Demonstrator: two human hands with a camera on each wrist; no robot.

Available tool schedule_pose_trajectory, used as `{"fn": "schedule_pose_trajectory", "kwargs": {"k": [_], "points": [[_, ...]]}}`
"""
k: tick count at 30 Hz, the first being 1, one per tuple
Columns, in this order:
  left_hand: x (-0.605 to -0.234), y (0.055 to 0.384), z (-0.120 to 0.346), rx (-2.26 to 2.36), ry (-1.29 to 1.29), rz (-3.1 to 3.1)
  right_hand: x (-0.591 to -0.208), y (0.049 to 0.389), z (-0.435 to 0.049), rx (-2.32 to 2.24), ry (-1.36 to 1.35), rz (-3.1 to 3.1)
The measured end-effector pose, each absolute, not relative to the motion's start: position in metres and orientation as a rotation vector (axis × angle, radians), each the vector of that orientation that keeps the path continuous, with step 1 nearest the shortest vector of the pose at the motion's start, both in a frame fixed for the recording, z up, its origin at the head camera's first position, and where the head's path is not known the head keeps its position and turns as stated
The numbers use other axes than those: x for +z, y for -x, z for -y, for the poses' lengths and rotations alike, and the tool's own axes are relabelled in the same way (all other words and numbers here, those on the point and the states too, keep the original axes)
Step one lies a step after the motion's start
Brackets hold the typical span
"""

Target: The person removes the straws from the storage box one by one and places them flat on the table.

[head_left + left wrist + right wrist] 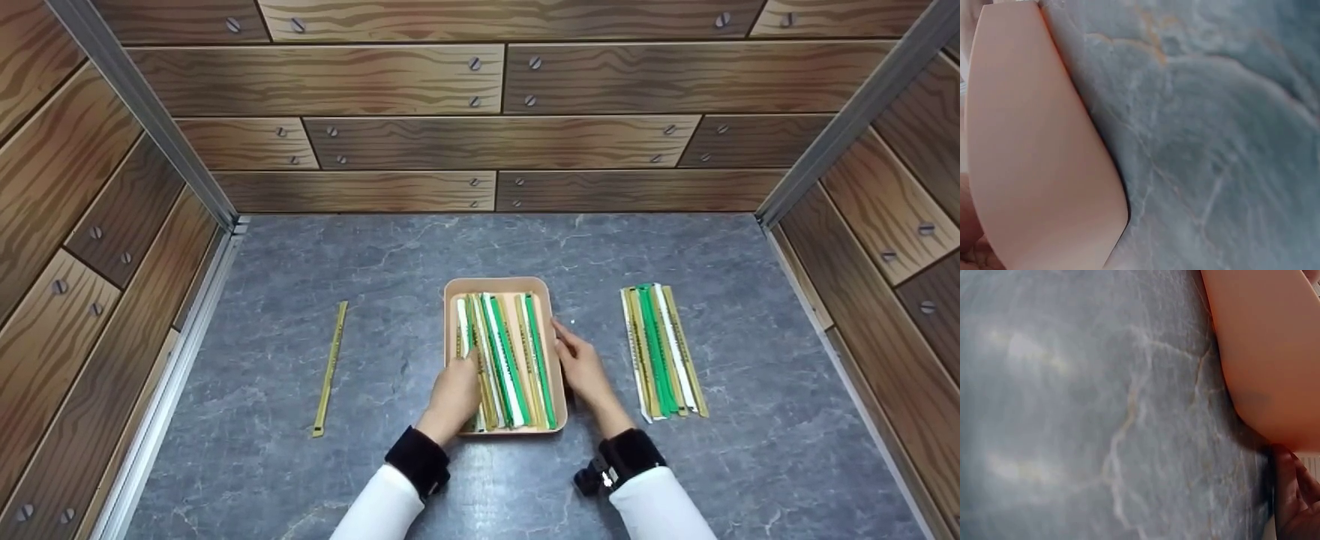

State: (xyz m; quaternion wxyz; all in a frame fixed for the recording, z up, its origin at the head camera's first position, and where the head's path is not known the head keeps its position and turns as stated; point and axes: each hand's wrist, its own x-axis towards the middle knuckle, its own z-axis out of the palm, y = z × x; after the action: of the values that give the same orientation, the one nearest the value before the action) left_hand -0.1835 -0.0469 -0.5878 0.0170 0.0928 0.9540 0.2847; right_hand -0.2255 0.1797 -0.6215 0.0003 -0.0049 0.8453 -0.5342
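Observation:
A shallow beige tray [498, 285] holds several long, thin stick packets [499, 356] in green, white and gold, lying lengthwise. My left hand [452, 391] reaches over the tray's left edge, on the leftmost packets. Its fingertips are hidden, so whether it pinches any packet cannot be told. In the left wrist view, part of that hand [974, 236] shows beyond the tray's side wall [1044, 140]. My right hand [585, 369] is at the tray's right side, its extended fingers against the outer wall. The right wrist view shows those fingers [1285, 475] by the tray's rounded corner [1275, 399].
A single gold stick packet [330, 367] lies on the grey marbled tabletop [255, 315] to the left. To the right lies a bundle of green, white and gold packets [660, 352]. Wood-patterned panels [405, 142] stand at the back and both sides.

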Motion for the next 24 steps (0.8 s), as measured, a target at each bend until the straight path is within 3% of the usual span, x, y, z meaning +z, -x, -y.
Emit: {"fn": "schedule_pose_trajectory", "kwargs": {"k": [15, 24], "points": [[-0.561, 0.184, 0.106, 1.274, -0.009, -3.172, -0.621, 0.225, -0.179, -1.682, 0.000, -2.657], [-0.568, 0.176, 0.170, 1.050, 0.381, -3.158, -0.621, 0.226, -0.179, -1.679, 0.013, -2.655]]}}
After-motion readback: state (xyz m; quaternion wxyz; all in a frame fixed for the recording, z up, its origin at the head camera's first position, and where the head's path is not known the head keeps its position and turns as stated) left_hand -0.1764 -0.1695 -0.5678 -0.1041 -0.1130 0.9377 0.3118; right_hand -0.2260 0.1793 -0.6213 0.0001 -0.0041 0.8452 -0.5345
